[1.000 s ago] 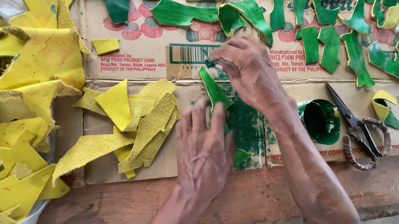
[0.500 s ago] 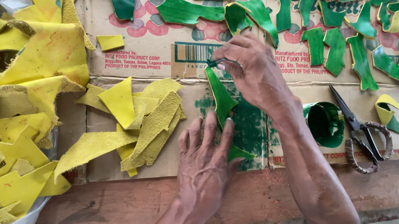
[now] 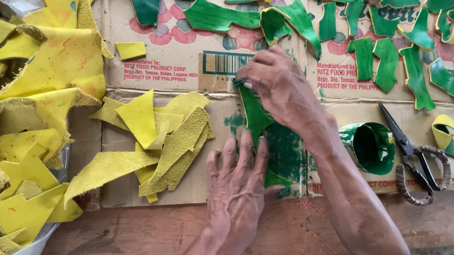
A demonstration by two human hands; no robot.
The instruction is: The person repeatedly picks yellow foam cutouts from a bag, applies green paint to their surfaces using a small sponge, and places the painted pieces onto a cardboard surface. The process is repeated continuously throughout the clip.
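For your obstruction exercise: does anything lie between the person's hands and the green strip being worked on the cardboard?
Nothing visible does. The right hand is already on the top end of the green strip, and the left hand presses flat near its lower end. The scissors and green cup lie off to the side.

A narrow green strip point(image 3: 254, 117), glossy with wet paint, is laid lengthwise on the flattened cardboard sheet point(image 3: 179, 67), just beside its lower edge. It is slightly curved, wider toward the upper end and tapered below. Its upper end is pinched at the tip, and its lower part is pressed flat. Directly beneath and to the right of it, the cardboard is smeared dark green.
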